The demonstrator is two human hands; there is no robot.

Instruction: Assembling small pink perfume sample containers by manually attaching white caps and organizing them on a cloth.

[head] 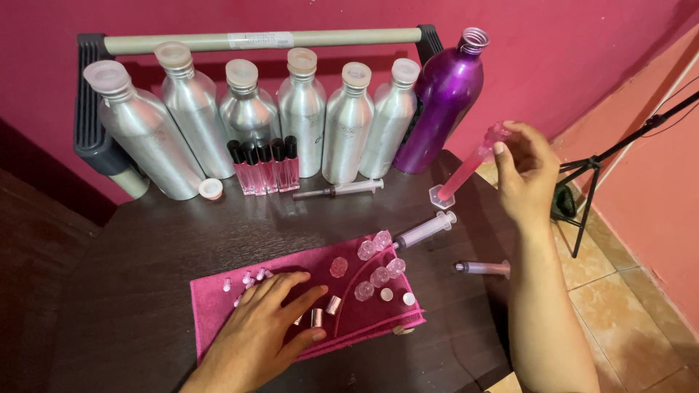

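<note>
My right hand (526, 175) holds the top of a slim clear graduated cylinder (466, 169) filled with pink liquid, tilted, its hexagonal base resting on the dark table (145, 247). My left hand (268, 320) lies flat, fingers spread, on a pink cloth (357, 309). Around its fingers sit small metal collars (325, 311), tiny white plugs (247, 279) and clear faceted caps (375, 266). Three syringes lie near: one (426, 230) at the cloth's corner, one (342, 190) by the bottles, one (482, 268) at the table's right edge.
Several silver aluminium bottles (298, 116) and an open purple bottle (443, 102) stand at the back against a chair-like frame (255, 41). Several small pink vials with black caps (266, 169) stand before them. A loose cap (210, 188) lies left. A black tripod (593, 182) stands on the tiled floor.
</note>
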